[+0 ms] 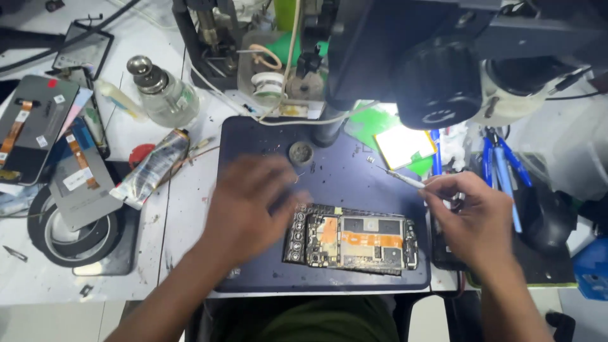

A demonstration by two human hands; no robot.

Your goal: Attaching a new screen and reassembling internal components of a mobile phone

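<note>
An opened phone (352, 239) with its back off lies on a dark blue work mat (354, 171), its boards and orange flex cables exposed. My left hand (250, 202) hovers blurred just left of the phone, fingers spread, holding nothing that I can see. My right hand (472, 215) is to the right of the phone and pinches a thin metal tool (398, 177), whose tip points up and left over the mat.
A microscope head (437, 82) hangs over the mat's far side. To the left lie a squeezed tube (152, 168), a glass dispenser bottle (161, 92), a tape roll (73, 234) and several phone screens (28, 126). Blue-handled tools (500, 164) rest on the right.
</note>
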